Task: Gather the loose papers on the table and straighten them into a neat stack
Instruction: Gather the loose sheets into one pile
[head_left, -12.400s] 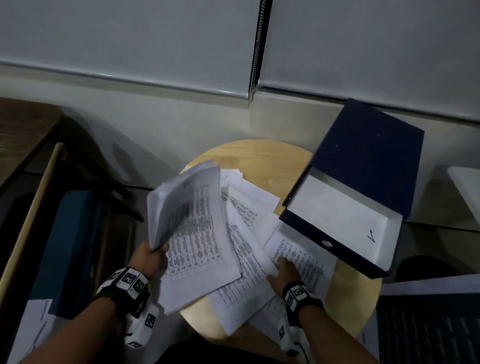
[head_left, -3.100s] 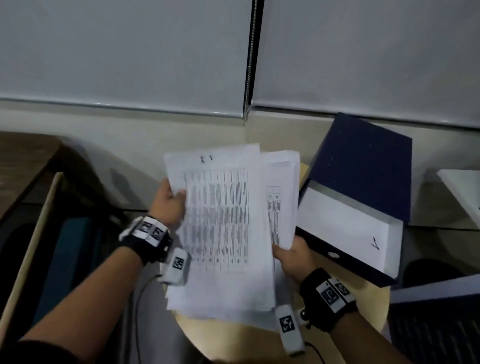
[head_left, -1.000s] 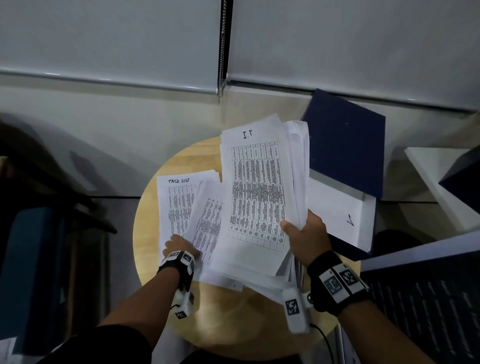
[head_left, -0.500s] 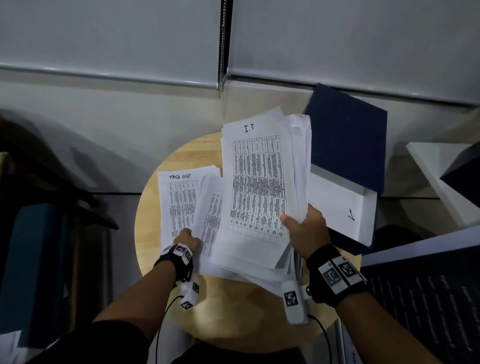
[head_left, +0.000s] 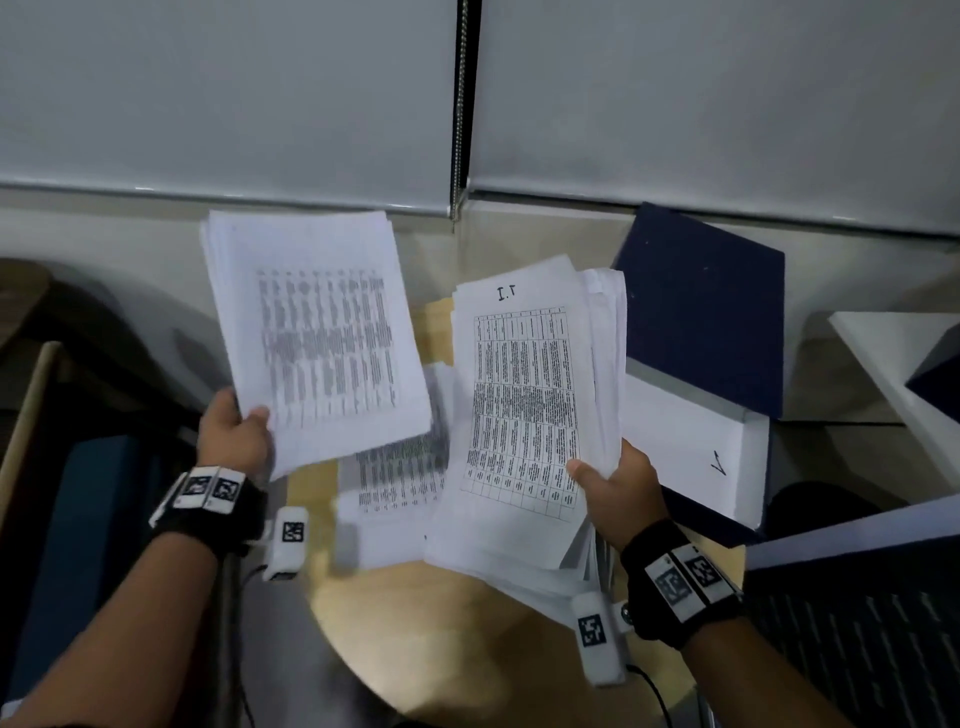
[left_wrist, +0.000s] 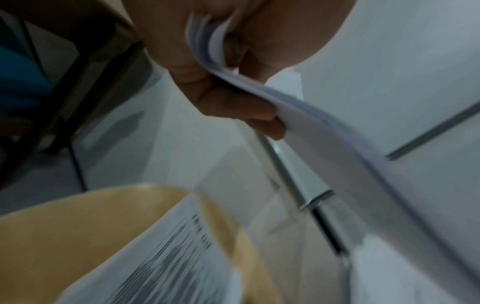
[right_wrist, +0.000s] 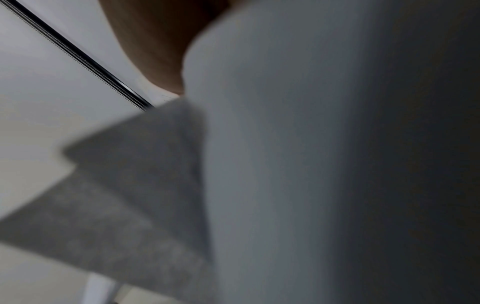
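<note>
Both hands hold paper. The left hand (head_left: 234, 436) pinches the lower corner of a small sheaf (head_left: 317, 338), thumb on top and fingers (left_wrist: 249, 111) beneath, and holds it in the air above the left side of the round wooden tabletop (head_left: 441, 623). Half a second ago that hand lay flat on the sheets on the tabletop; it has now come up with a bundle of them. The right hand (head_left: 621, 488) still clamps the thick, uneven stack (head_left: 524, 415) at its lower right edge, tilted up over the right side of the tabletop, much as before. Its top sheet carries a printed grid and the handwritten mark "1.I". Between the two bundles a few loose sheets (head_left: 400, 478) remain flat on the tabletop; the "TASK LIST" heading seen earlier is no longer in view. A dark blue box file (head_left: 701, 322) lies open at right, a pen tick on its white inner page.
</note>
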